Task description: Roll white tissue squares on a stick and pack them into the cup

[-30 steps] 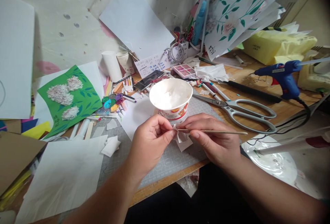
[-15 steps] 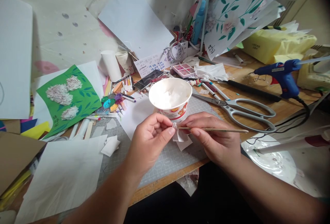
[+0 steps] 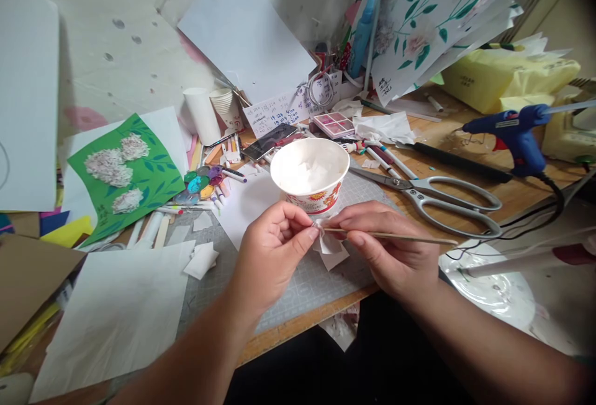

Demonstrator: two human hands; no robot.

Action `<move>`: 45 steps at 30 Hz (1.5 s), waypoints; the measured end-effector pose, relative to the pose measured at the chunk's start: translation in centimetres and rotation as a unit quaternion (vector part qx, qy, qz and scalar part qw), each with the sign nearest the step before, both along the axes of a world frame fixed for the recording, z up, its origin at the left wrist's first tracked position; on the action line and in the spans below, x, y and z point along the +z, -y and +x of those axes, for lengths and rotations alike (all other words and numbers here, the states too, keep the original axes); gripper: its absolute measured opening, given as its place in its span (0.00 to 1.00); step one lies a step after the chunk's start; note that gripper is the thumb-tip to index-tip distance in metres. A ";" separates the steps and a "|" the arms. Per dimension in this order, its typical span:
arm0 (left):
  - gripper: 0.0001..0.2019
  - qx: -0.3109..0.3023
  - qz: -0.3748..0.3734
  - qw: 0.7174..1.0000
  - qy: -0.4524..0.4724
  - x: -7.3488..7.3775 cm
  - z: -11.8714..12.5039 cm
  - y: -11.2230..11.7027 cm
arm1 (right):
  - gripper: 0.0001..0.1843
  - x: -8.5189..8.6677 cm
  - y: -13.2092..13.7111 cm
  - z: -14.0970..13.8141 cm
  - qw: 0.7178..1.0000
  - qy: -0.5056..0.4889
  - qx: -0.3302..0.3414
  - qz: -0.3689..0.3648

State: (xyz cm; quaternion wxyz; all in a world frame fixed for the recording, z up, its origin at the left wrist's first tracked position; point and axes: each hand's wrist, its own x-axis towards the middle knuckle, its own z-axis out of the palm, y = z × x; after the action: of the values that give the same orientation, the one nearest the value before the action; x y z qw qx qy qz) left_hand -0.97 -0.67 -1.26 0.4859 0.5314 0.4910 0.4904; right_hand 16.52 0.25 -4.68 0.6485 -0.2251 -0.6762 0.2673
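Note:
My left hand (image 3: 274, 256) pinches a small piece of white tissue paper (image 3: 329, 243) between thumb and forefinger. Its fingertips meet the tip of a thin wooden stick (image 3: 395, 236), where the paper is bunched around the end. My right hand (image 3: 395, 246) is closed on that stick, which lies nearly level and sticks out to the right past the fingers. Just behind both hands stands a paper bowl (image 3: 313, 197) with a red pattern, holding white paper pieces (image 3: 311, 172). Another white scrap (image 3: 336, 260) lies under the hands on the grey cutting mat (image 3: 298, 296).
Metal scissors (image 3: 433, 197) lie right of the bowl, with a blue glue gun (image 3: 512, 128) beyond. A green card with paper flowers (image 3: 125, 175) leans at left. White sheets (image 3: 116, 318), markers, a phone (image 3: 270, 141) and paper cups (image 3: 202, 116) crowd the table.
The hands stay at the same spot with the paper and stick. The stick's free end has dipped slightly, and the whole view has shifted a little.

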 end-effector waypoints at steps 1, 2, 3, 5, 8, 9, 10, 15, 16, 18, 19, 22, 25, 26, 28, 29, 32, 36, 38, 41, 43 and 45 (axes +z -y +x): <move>0.06 0.003 0.004 1.000 -0.005 0.0 0.0 0.0 | 0.11 0.0 0.0 0.0 1.000 -0.001 -0.003 -0.001; 0.06 0.007 0.007 1.000 -0.009 0.1 0.0 0.0 | 0.11 -0.1 0.0 0.0 1.000 -0.002 -0.007 -0.001; 0.06 0.010 0.010 1.000 -0.013 0.1 0.0 0.0 | 0.11 -0.1 0.0 0.0 1.000 -0.004 -0.012 -0.001; 0.06 0.014 0.015 1.000 -0.021 0.1 0.1 0.0 | 0.10 -0.2 0.0 0.1 1.000 -0.006 -0.020 0.000; 0.06 0.019 0.024 0.999 -0.032 0.1 0.1 0.0 | 0.10 -0.2 -0.1 0.1 1.000 -0.003 -0.025 0.001; 0.06 0.021 0.027 0.999 -0.034 0.1 0.1 0.0 | 0.10 -0.1 0.0 0.1 1.000 0.000 -0.025 0.001; 0.06 0.021 0.031 0.999 -0.036 0.1 0.1 0.0 | 0.10 -0.1 0.0 0.1 1.000 0.004 -0.022 0.001; 0.06 0.018 0.036 0.998 -0.054 0.5 0.4 0.1 | 0.09 0.2 0.0 0.1 1.000 0.002 -0.001 -0.011; 0.06 0.018 0.035 0.998 -0.057 0.6 0.4 0.1 | 0.09 0.2 0.0 0.1 1.000 -0.002 0.001 -0.011; 0.06 0.018 0.036 0.997 -0.060 0.7 0.5 0.2 | 0.10 0.2 0.0 0.1 1.000 -0.007 0.003 -0.012; 0.06 0.019 0.037 0.997 -0.061 0.7 0.4 0.2 | 0.10 0.1 0.0 0.1 1.000 -0.010 0.004 -0.012; 0.06 0.017 0.036 0.997 -0.065 0.5 0.4 0.2 | 0.10 -0.1 0.1 0.1 1.000 -0.024 0.007 -0.013; 0.06 0.014 0.035 0.997 -0.068 0.4 0.3 0.2 | 0.11 -0.3 0.1 0.2 0.999 -0.029 0.013 -0.014; 0.06 0.014 0.034 0.997 -0.070 0.4 0.3 0.1 | 0.11 -0.4 0.1 0.2 0.999 -0.028 0.016 -0.015; 0.06 0.012 0.035 0.997 -0.074 0.4 0.3 0.1 | 0.12 -0.3 0.1 0.3 0.999 -0.026 0.019 -0.014; 0.06 0.012 0.035 0.996 -0.076 0.4 0.3 0.1 | 0.12 -0.3 0.1 0.2 0.999 -0.025 0.019 -0.012; 0.06 0.010 0.036 0.996 -0.077 0.4 0.4 0.2 | 0.11 -0.2 0.0 0.2 1.000 -0.022 0.013 -0.004; 0.05 0.010 0.033 0.997 -0.072 0.4 0.4 0.2 | 0.11 -0.1 0.0 0.1 1.000 -0.016 0.006 -0.009; 0.06 0.007 0.031 0.997 -0.070 0.4 0.4 0.2 | 0.11 -0.1 0.0 0.1 1.000 -0.015 0.005 -0.009; 0.06 0.001 0.029 0.998 -0.064 0.4 0.3 0.2 | 0.10 -0.1 0.1 0.1 1.000 -0.010 0.003 -0.006; 0.05 -0.007 0.026 0.998 -0.059 0.4 0.2 0.2 | 0.10 -0.1 0.1 0.1 1.000 -0.008 -0.001 -0.008; 0.04 -0.020 0.025 0.998 -0.051 0.3 0.1 0.2 | 0.10 -0.1 0.1 0.1 1.000 -0.007 -0.004 -0.011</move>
State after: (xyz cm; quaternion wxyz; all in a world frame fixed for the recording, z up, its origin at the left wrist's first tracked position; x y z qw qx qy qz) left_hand -0.92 -0.87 -0.98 0.4564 0.5772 0.4919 0.4654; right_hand 16.66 0.17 -4.81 0.6517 -0.2333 -0.6677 0.2738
